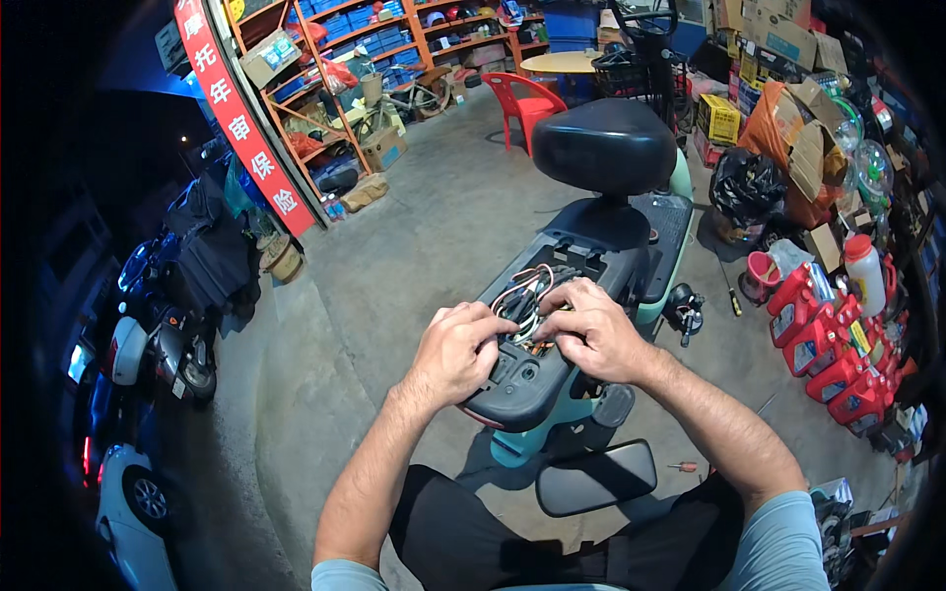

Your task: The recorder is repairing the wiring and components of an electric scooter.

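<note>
Here both forearms came up from the lower edge and met over the rear of a pale green scooter (645, 295); the left hand (458, 350) was curled, knuckles up, fingers bent down onto the edge of the open rear compartment, touching the wire bundle (527, 295); the right hand (591, 330) lay just beside it, palm down, fingers hooked into the same bundle; both hands were closed on the wires, though which strands each pinched could not be told, since the fingertips were buried among them.

The wires were a tangle of white, red and dark leads looping up out of the compartment, between the two hands and just ahead of them; the compartment sat in the dark tail panel (522, 384), behind the raised black seat (603, 146); small orange-brown connectors showed beneath the right fingers, too small to make out.

A second black seat pad (596, 478) lay on the concrete floor (414, 227) near the person's knees; a small screwdriver (683, 467) lay just beside it; red jugs (828, 335) stood in a row at the right, well apart from the hands; a red chair (529, 98) stood beyond the scooter; the scooter's front was hidden by the seat; the frame rim was dark and bent.
</note>
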Available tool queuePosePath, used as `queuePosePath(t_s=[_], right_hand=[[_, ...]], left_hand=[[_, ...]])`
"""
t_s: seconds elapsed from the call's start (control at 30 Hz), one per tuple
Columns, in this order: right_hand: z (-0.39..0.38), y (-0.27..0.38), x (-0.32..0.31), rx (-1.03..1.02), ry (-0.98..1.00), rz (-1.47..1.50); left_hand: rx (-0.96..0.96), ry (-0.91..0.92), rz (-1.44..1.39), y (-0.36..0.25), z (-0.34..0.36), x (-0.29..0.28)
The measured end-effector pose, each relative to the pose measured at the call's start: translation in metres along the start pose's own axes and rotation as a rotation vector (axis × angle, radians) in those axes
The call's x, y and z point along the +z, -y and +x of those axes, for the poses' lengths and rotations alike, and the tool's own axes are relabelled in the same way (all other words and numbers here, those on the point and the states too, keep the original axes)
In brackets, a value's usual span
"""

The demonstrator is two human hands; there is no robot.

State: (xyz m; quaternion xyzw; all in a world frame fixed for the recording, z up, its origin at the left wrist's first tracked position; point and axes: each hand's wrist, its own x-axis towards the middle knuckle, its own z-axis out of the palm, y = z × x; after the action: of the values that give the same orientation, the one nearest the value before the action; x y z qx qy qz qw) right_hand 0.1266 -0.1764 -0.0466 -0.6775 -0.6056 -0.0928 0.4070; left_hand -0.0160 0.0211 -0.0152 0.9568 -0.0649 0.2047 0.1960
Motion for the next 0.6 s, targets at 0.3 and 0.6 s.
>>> queuePosePath(t_s=[0.3, 0.6], right_hand=[[0.0, -0.002, -0.004, 0.007, 0.074, 0.041], [0.012, -0.039, -0.007, 0.362, -0.25, 0.484]], left_hand=[[0.055, 0.106, 0.138, -0.005, 0.009, 0.01], [-0.085, -0.154, 0.028, -0.012, 0.009, 0.013]])
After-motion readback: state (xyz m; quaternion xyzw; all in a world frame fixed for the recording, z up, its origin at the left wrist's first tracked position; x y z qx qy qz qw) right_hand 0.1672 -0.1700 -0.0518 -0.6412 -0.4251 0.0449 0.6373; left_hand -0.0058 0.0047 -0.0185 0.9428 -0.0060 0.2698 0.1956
